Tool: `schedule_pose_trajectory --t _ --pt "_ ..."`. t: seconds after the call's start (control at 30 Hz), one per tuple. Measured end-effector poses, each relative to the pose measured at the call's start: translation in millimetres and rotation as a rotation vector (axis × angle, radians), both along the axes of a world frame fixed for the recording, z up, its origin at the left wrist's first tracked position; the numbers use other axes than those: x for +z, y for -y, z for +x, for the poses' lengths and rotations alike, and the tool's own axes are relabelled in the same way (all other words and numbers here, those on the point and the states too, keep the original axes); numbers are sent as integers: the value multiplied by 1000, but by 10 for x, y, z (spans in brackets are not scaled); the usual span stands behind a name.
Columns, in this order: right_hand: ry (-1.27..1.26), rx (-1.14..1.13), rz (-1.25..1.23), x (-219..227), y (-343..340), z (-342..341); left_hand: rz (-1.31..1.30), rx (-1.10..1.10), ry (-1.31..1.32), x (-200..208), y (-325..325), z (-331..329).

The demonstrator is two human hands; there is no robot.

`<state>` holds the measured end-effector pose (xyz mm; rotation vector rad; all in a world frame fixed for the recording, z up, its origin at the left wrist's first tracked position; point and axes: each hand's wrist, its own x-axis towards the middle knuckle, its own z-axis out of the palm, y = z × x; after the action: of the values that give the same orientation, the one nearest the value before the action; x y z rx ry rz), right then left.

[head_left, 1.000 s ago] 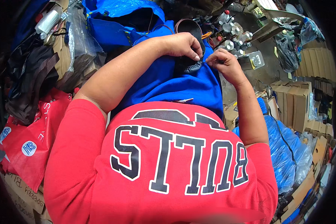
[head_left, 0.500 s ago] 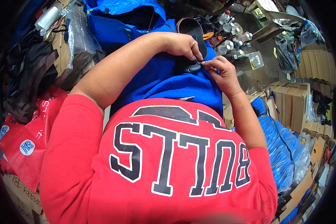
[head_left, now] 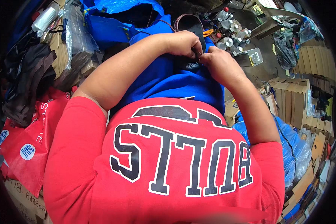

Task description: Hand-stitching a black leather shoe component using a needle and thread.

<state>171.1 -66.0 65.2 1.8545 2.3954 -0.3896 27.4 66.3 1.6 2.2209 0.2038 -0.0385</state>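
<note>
A black shoe (head_left: 192, 66) with a brown-edged opening lies across the blue cloth (head_left: 153, 80) over my lap. My left hand (head_left: 184, 44) is closed over the shoe's upper, fingertips bent down at its edge and partly hidden. From the right, my right hand (head_left: 220, 61) meets it, thumb and fingers pinched together. Between the two sets of fingertips shows a thin, light, thread-like line, too small to name for certain. Much of the shoe's middle is covered by my hands.
An open blue bag (head_left: 119, 22) stands beyond my left forearm. Orange handles (head_left: 208, 33) lie beside the shoe. Several bottles (head_left: 233, 31) and a clear square container (head_left: 255, 56) are at the far right. Cardboard boxes (head_left: 289, 100) and a red bag (head_left: 28, 140) flank me.
My right hand has risen and turned, its knuckles now higher, and that forearm has swung outward to the right. My left hand stays at the shoe, fingers slightly more curled.
</note>
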Motion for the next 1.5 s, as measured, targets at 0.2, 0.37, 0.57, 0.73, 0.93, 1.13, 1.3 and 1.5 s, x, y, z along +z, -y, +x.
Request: schedule_pose_trajectory --t 0.2,0.37,0.57,0.73,0.93,1.13,1.3,1.5 --pt "-334 -160 -4 -184 -12 56 102 154 282 -49 51 -46" --pt "-653 -493 -120 -298 37 131 297 508 186 126 401 -157" --pt "-1726 -724 -123 -256 446 692 383 292 100 124 471 -440" --pt "-2468 -245 -28 140 867 1353 203 240 -128 456 234 -768" --pt "-693 -744 8 -195 1172 1356 37 941 272 278 -77 -891" --pt "-254 -675 69 -732 1340 1177 -1458 744 720 371 222 -411" --pt "-127 -513 151 -676 1431 1239 -1449 843 593 265 29 -534" --pt "6 -379 339 -766 1678 1350 -1464 677 561 -117 -324 -901"
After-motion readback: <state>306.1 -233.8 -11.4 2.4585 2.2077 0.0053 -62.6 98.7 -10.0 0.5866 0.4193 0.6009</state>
